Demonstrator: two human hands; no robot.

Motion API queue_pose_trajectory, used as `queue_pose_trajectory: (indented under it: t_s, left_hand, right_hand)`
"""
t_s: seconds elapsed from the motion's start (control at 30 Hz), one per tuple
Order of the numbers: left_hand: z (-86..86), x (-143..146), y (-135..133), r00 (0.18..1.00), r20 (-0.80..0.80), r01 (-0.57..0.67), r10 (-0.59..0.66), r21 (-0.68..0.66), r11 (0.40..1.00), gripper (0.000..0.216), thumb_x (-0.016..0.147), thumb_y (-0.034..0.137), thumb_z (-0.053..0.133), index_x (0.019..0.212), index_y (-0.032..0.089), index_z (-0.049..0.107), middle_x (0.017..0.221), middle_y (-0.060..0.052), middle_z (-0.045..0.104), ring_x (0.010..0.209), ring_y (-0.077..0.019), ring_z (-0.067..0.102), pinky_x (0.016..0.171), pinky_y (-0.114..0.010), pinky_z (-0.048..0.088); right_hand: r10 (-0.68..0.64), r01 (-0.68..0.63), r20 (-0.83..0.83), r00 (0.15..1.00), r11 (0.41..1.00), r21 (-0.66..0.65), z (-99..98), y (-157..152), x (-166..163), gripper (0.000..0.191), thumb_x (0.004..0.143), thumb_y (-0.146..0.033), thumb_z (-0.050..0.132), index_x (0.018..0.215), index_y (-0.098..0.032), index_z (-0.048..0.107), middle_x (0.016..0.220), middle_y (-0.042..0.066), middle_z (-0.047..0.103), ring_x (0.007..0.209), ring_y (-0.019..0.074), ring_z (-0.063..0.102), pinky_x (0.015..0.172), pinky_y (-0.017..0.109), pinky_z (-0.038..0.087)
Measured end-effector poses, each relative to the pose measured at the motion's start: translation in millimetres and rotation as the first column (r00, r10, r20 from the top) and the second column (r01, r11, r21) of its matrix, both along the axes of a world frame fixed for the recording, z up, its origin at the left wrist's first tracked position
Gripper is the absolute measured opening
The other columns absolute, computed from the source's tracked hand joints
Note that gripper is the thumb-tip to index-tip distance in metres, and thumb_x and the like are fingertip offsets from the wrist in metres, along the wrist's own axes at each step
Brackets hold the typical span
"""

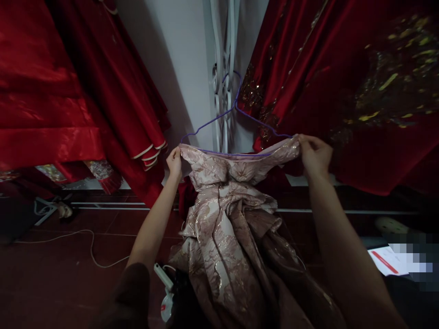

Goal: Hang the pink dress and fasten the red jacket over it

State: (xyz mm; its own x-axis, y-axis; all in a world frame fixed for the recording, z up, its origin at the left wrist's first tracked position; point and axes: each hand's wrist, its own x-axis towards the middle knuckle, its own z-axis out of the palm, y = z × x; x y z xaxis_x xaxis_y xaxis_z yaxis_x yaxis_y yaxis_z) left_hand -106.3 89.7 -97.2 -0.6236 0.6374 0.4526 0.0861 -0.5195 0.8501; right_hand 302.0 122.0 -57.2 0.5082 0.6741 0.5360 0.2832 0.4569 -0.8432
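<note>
l hand [174, 161] pinching shiny floral-textured dress [209, 219], r hand [315, 154] pinching opp. edge, thin angular purple hanger [236, 105] btwn

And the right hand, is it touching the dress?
Touching. In the head view, the right hand pinches the dress at one end of its neckline.

It's dim in here. The wall [188, 59] near twelve o'clock shows pale, a slanting shadow down it toward eleven. Glints dot the dress [207, 219] at six; the floor [61, 269] at eight sinks into gloom. Paper [394, 257] glares at four beside blocky pixels [420, 260]; the edges look stretched.
</note>
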Motion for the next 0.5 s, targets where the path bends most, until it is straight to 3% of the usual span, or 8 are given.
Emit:
queue_pose_trajectory:
  t_s: [0.13, 0.2, 0.27, 0.3, 0.37, 0.43, 0.5]
  left_hand:
    - [-24.8, 5.4, -20.4, 0.997, -0.075, 0.026, -0.031, -0.069, 0.997, 0.04, 0.078, 0.052, 0.057, 0.087, 0.015, 0.067, 0.084, -0.004, 0.067, 0.078, -0.0129, 0.059, 0.073, -0.024, 0.045]
    - [-20.9, 15.8, -34.5, 0.974, -0.206, 0.075, -0.098, -0.117, 0.99, 0.041, 0.081, 0.053, 0.052, 0.081, 0.015, 0.066, 0.076, -0.003, 0.065, 0.071, -0.0124, 0.057, 0.067, -0.023, 0.044]
    - [-6.8, 32.8, -49.6, 0.885, -0.412, 0.153, -0.217, -0.184, 0.971, 0.042, 0.086, 0.051, 0.045, 0.078, 0.015, 0.064, 0.072, -0.002, 0.063, 0.067, -0.0122, 0.055, 0.063, -0.023, 0.042]
    - [3.1, 43.5, -56.8, 0.791, -0.543, 0.187, -0.281, -0.223, 0.957, 0.042, 0.088, 0.05, 0.042, 0.079, 0.015, 0.064, 0.072, -0.002, 0.063, 0.066, -0.0125, 0.054, 0.063, -0.023, 0.042]
    - [25.3, 67.8, -68.2, 0.503, -0.798, 0.194, -0.334, -0.272, 0.943, 0.039, 0.091, 0.045, 0.039, 0.083, 0.017, 0.064, 0.076, -0.003, 0.064, 0.073, -0.0142, 0.056, 0.067, -0.025, 0.042]
    - [45.5, 92.5, -72.3, 0.216, -0.949, 0.098, -0.229, -0.212, 0.972, 0.037, 0.093, 0.041, 0.037, 0.085, 0.017, 0.064, 0.084, -0.007, 0.065, 0.087, -0.0185, 0.056, 0.074, -0.029, 0.043]
    - [58.4, 113.8, -67.3, 0.029, -0.994, 0.031, -0.104, -0.103, 0.994, 0.036, 0.093, 0.037, 0.035, 0.088, 0.016, 0.064, 0.102, -0.011, 0.064, 0.1, -0.0221, 0.053, 0.083, -0.035, 0.042]
  right_hand:
    - [-0.221, 0.221, -0.011, 0.975, 0.967, 0.123, -30.7, -31.6, 0.2, 0.024, 0.081, -0.029, 0.056, 0.085, -0.009, 0.068, 0.083, 0.011, 0.067, 0.077, 0.0167, 0.061, 0.075, 0.029, 0.047]
    - [-0.21, 0.211, -0.024, 0.977, 0.965, 0.158, -41.3, -54.1, -2.4, 0.025, 0.081, -0.031, 0.056, 0.085, -0.01, 0.068, 0.081, 0.009, 0.066, 0.075, 0.0169, 0.061, 0.074, 0.03, 0.047]
    - [-0.135, 0.132, 0.012, 0.991, 0.981, 0.144, -44.4, -76.3, -6.6, 0.026, 0.08, -0.035, 0.057, 0.086, -0.011, 0.066, 0.077, 0.007, 0.064, 0.072, 0.0163, 0.06, 0.07, 0.029, 0.047]
    - [-0.099, 0.094, 0.03, 0.995, 0.987, 0.133, -43.1, -86.0, -9.3, 0.027, 0.08, -0.037, 0.057, 0.086, -0.012, 0.065, 0.077, 0.006, 0.063, 0.07, 0.0159, 0.059, 0.068, 0.029, 0.048]
    - [-0.055, 0.047, 0.07, 0.996, 0.992, 0.12, -36.8, -100.8, -15.1, 0.027, 0.08, -0.039, 0.057, 0.085, -0.014, 0.064, 0.076, 0.005, 0.062, 0.069, 0.015, 0.058, 0.066, 0.028, 0.047]
    - [-0.036, 0.025, 0.094, 0.995, 0.992, 0.124, -29.2, -108.5, -20.5, 0.027, 0.081, -0.04, 0.057, 0.084, -0.014, 0.062, 0.075, 0.004, 0.061, 0.067, 0.014, 0.057, 0.065, 0.028, 0.047]
    - [-0.024, 0.012, 0.095, 0.995, 0.992, 0.125, -24.3, -110.1, -23.7, 0.027, 0.081, -0.041, 0.056, 0.084, -0.015, 0.062, 0.074, 0.003, 0.061, 0.066, 0.0136, 0.056, 0.065, 0.028, 0.047]
